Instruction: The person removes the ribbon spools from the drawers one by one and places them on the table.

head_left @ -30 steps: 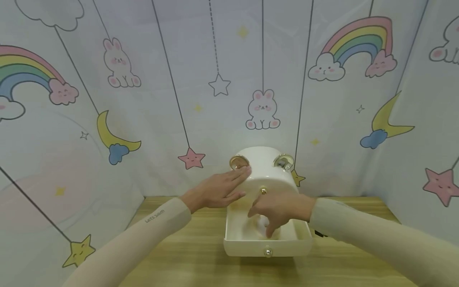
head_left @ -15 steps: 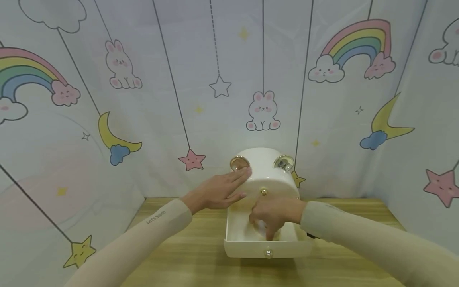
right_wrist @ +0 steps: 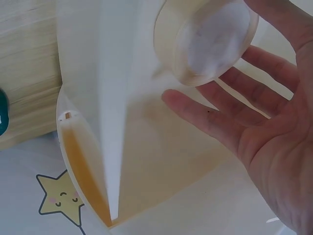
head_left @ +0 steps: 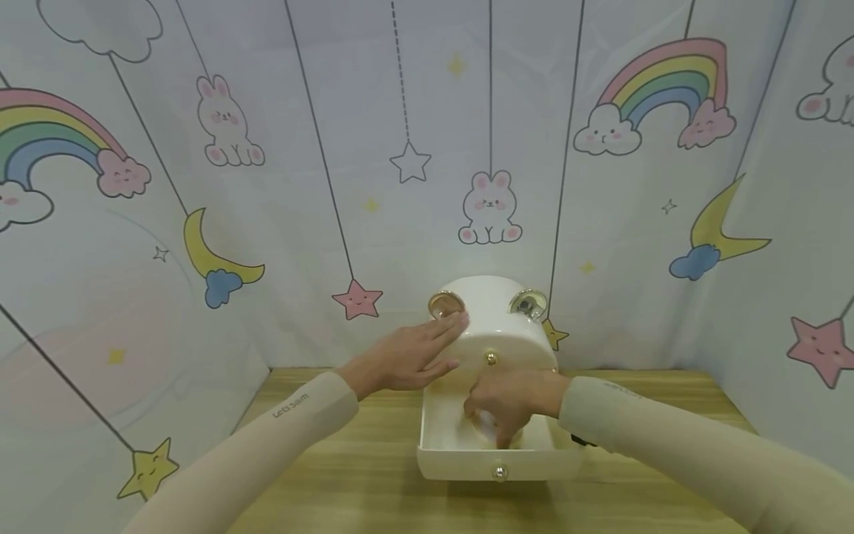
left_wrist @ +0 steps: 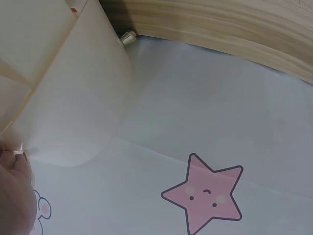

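A glossy white storage box (head_left: 485, 297) with round gold ears stands on the table, its lower drawer (head_left: 460, 466) pulled out toward me. My left hand (head_left: 410, 354) rests on the box's top left beside the gold ear (head_left: 445, 302), fingers straight. Reaching into the drawer, my right hand (head_left: 512, 397) grips a small round cream tub (right_wrist: 171, 41) with a whitish face. The thumb lies on one side of the tub and the fingers on the other in the right wrist view. From the head, the hand hides much of the tub.
The wooden table (head_left: 347, 452) meets a cartoon-printed cloth (head_left: 300, 222) behind and at both sides. A small black object (head_left: 583, 440) shows partly under the right sleeve. Something dark green (right_wrist: 3, 112) lies at the left edge of the right wrist view.
My right hand has moved slightly left and lower into the drawer, and its fingers have closed round the tub. The left hand has stayed on the box.
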`<control>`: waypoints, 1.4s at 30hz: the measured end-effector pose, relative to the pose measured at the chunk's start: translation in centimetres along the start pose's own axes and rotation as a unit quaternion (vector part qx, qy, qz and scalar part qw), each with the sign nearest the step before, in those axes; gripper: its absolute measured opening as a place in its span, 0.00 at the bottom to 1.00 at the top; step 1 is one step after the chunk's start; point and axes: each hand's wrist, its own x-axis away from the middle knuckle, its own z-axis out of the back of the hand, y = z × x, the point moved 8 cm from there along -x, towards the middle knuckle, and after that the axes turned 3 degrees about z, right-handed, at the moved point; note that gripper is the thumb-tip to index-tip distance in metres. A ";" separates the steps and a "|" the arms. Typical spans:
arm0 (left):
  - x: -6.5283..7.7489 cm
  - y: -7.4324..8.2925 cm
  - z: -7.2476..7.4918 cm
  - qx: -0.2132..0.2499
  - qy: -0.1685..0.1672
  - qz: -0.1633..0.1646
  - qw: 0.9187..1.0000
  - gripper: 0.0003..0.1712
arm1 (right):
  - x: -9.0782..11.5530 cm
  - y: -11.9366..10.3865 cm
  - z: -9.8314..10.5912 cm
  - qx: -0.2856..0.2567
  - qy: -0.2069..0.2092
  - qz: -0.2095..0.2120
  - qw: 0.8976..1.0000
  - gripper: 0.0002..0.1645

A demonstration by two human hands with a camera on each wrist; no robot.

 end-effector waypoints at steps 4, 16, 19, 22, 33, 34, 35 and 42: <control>-0.1 -0.1 0.0 -0.001 0.001 0.000 1.000 0.43 | 0.1 -0.2 0.1 0.005 0.003 0.009 1.000 0.29; 0.0 -0.1 -0.1 -0.008 0.011 -0.006 1.000 0.43 | 0.4 -0.3 0.2 0.008 0.008 0.015 1.000 0.25; 0.0 -0.1 -0.1 -0.007 0.010 -0.005 1.000 0.43 | 0.8 -0.2 0.3 -0.021 0.013 0.014 1.000 0.25; -0.1 0.0 -0.1 -0.007 0.010 -0.006 1.000 0.43 | 1.4 -0.1 0.8 -0.035 0.023 0.011 0.999 0.27; -0.2 0.2 0.1 -0.007 0.022 -0.013 1.000 0.42 | 4.0 0.1 3.0 -0.037 0.057 0.011 0.998 0.34; -0.2 0.2 0.1 -0.008 0.022 -0.013 1.000 0.43 | 4.2 0.0 3.2 -0.039 0.060 0.010 0.997 0.34; -0.2 0.2 0.1 -0.007 0.022 -0.013 1.000 0.43 | 4.5 -0.1 3.4 -0.040 0.064 0.010 0.997 0.35; -0.2 0.0 -0.3 -0.008 0.013 -0.007 1.000 0.42 | 6.4 -0.4 4.6 -0.057 0.091 0.003 0.994 0.35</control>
